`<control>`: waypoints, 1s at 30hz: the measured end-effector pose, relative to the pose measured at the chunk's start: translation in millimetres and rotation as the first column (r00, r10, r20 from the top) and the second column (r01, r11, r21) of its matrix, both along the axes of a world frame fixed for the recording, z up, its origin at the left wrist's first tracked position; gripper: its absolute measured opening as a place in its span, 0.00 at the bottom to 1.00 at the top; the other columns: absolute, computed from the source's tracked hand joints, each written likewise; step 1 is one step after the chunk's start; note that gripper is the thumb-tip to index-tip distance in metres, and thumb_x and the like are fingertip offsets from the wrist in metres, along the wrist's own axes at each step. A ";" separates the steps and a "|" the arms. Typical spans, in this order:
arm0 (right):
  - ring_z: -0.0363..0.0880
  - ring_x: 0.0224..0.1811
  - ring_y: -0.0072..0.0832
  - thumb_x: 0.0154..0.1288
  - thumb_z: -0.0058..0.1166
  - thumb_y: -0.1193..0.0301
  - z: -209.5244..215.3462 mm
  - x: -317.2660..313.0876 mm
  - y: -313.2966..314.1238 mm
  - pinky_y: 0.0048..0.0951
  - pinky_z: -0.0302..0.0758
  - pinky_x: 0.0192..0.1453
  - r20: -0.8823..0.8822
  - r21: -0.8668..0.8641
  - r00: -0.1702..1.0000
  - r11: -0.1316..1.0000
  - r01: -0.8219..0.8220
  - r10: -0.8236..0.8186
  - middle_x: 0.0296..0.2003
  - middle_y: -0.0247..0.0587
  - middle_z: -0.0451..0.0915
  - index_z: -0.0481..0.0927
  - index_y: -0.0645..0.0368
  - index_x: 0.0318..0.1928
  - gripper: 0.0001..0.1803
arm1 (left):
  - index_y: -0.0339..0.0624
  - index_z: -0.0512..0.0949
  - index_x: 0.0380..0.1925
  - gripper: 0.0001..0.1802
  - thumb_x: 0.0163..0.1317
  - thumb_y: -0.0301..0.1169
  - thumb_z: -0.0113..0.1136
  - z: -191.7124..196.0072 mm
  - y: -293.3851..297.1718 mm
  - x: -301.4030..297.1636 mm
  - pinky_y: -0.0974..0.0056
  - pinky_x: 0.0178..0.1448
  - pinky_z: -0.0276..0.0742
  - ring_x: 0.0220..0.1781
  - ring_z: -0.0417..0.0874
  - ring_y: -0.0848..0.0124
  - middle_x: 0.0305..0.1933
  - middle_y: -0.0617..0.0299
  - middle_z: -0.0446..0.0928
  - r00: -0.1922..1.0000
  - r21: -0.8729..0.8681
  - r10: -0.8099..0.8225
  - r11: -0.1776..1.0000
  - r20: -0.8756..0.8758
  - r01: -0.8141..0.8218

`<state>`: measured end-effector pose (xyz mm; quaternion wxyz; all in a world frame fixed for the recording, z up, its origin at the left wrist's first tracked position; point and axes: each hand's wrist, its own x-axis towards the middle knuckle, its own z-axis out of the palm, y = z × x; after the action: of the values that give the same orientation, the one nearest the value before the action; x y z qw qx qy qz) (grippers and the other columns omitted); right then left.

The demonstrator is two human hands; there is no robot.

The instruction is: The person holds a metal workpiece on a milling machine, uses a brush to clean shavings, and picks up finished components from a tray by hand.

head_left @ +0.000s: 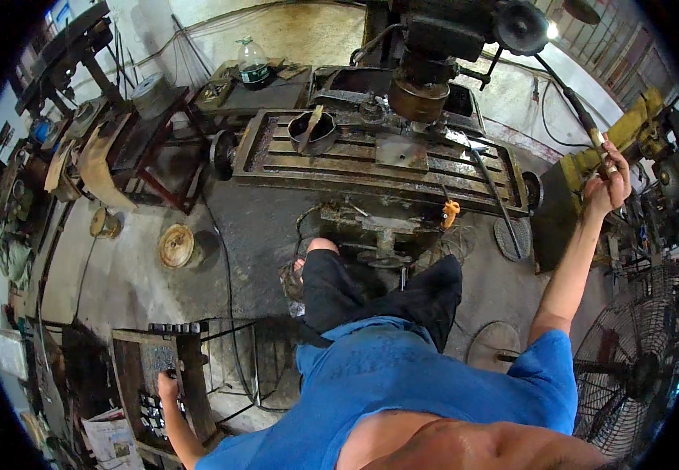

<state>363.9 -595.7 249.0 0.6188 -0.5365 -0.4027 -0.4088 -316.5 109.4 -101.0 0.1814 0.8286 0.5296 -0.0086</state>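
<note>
My right hand (610, 186) is raised at the far right, its fingers wrapped round the pale end of a long lever (579, 110). That lever runs up to the head of a milling machine (419, 95). Down at the lower left, my left hand (167, 385) is over a wooden tray (124, 368) with many small metal parts in it. Its fingers look curled, and whatever they hold is hidden. Below the spindle, a flat metal block (402, 152) sits on the slotted machine table (308, 174). A dark bowl (322, 142) with a brush (306, 135) across it stands on the table's left.
A long dark rod (498, 200) leans off the table's right front. An orange object (451, 212) hangs at the front. A fan (641, 368) stands close on my right, beside a round stool seat (494, 346). A cable (224, 282) crosses the floor near a round tub (176, 246).
</note>
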 end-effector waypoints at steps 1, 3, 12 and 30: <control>0.72 0.49 0.44 0.47 0.32 0.81 3.2 1.1 -1.9 0.53 0.54 0.66 0.003 -0.027 1.000 0.999 -0.024 0.024 0.40 0.57 0.75 0.74 0.73 0.34 0.16 | 0.36 0.75 0.35 0.18 0.43 0.34 0.58 1.0 0.0 -0.2 0.54 0.46 0.72 0.42 0.77 0.48 0.36 0.45 0.77 0.997 0.013 0.050 0.999 -0.058 -0.050; 0.72 0.46 0.42 0.47 0.33 0.80 11.2 -0.1 0.9 0.53 0.56 0.65 -0.005 -0.009 1.000 1.000 0.008 -0.008 0.37 0.54 0.74 0.73 0.73 0.34 0.16 | 0.35 0.74 0.35 0.18 0.43 0.33 0.57 23.3 -12.5 12.8 0.53 0.46 0.72 0.42 0.77 0.49 0.36 0.44 0.77 0.974 0.048 0.148 0.989 -0.171 -0.141; 0.72 0.47 0.43 0.64 0.38 0.70 72.2 20.1 -15.2 0.50 0.61 0.60 0.132 -0.216 0.974 0.953 0.210 -0.185 0.38 0.51 0.74 0.73 0.77 0.38 0.17 | 0.29 0.71 0.29 0.16 0.39 0.29 0.58 -63.0 60.9 -58.4 0.49 0.41 0.71 0.37 0.75 0.43 0.29 0.40 0.74 0.982 -0.105 0.148 0.985 0.116 -0.136; 0.76 0.31 0.28 0.53 0.42 0.71 -50.9 -92.8 41.7 0.24 0.71 0.33 0.028 -0.311 0.837 0.791 0.527 -0.546 0.30 0.41 0.78 0.78 0.65 0.32 0.13 | 0.31 0.72 0.36 0.15 0.53 0.32 0.57 99.7 -24.2 152.8 0.59 0.35 0.72 0.31 0.75 0.66 0.35 0.54 0.77 0.514 -0.094 0.226 0.958 0.828 -0.270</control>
<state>271.0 -554.0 198.1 0.3988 -0.7304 -0.2725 -0.4830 -163.8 85.2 -1.2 0.3896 0.6534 0.4932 0.4219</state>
